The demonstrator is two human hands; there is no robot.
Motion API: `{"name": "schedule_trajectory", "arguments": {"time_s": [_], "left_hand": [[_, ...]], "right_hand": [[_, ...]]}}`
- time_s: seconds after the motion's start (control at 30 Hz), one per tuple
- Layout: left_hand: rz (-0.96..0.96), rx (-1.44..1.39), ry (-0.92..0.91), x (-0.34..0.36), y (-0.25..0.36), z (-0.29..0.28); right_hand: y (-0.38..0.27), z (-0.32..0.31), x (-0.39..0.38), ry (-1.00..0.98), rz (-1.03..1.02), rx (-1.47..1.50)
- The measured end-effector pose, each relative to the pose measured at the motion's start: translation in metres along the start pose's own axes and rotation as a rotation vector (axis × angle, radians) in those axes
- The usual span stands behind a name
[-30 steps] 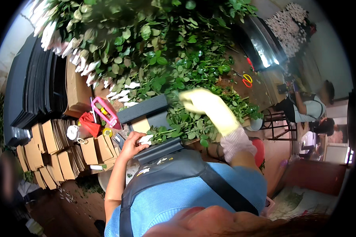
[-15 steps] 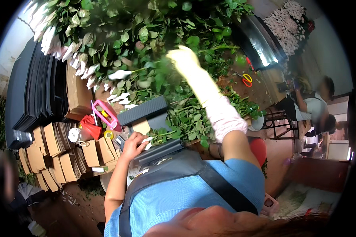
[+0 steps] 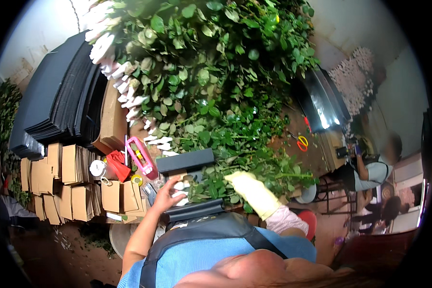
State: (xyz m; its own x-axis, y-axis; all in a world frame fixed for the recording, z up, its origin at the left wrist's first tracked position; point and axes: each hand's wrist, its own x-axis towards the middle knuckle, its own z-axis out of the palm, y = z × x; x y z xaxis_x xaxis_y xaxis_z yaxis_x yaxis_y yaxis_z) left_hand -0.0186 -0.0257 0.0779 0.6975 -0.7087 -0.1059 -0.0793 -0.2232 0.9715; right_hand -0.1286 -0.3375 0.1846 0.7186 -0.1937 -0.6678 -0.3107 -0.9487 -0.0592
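Note:
My left hand (image 3: pixel 166 196), bare, curls round several flower heads in white sleeves (image 3: pixel 181 186) at the near edge of the work surface. In a pale yellow glove, my right hand (image 3: pixel 249 188) is closed over a leafy rose stem (image 3: pixel 293 175), whose cut end points right. The glove hides its exact grip. Beneath and beyond lie more leafy stems (image 3: pixel 216 184). A dark grey block (image 3: pixel 185 162) lies just past my left hand. Close against my apron is a rolled black sheet (image 3: pixel 197 210).
A large heap of leafy roses (image 3: pixel 211 72) fills the far side. Left stand black sheets (image 3: pixel 57 91), folded cardboard pieces (image 3: pixel 77 163), a white cup (image 3: pixel 98 168) and a pink holder (image 3: pixel 141 157). Scissors (image 3: pixel 302 143) lie at right; a person (image 3: pixel 369 168) sits beyond.
My right hand has come back from the far heap toward me, bringing a rose down beside my left hand. My left hand stays by the sleeved heads. The view has shifted.

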Motion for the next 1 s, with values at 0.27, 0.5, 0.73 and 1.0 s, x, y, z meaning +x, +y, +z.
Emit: {"name": "schedule_trajectory", "arguments": {"time_s": [0.27, 0.5, 0.73, 1.0], "left_hand": [[0.105, 0.303, -0.057, -0.011, 0.002, -0.008], [0.15, 0.398, -0.085, -0.001, 0.007, -0.013], [0.27, 0.534, 0.052, 0.025, -0.002, 0.006], [0.056, 0.246, 0.101, 0.007, -0.007, 0.0]], "right_hand": [[0.003, -0.085, -0.021, -0.115, -0.331, -0.061], [-0.055, -0.403, -0.032, 1.768, -0.805, -0.291], [-0.033, -0.516, 0.034, 1.454, -0.214, -0.209], [0.013, -0.238, -0.027, 0.873, -0.843, 0.305]]}}
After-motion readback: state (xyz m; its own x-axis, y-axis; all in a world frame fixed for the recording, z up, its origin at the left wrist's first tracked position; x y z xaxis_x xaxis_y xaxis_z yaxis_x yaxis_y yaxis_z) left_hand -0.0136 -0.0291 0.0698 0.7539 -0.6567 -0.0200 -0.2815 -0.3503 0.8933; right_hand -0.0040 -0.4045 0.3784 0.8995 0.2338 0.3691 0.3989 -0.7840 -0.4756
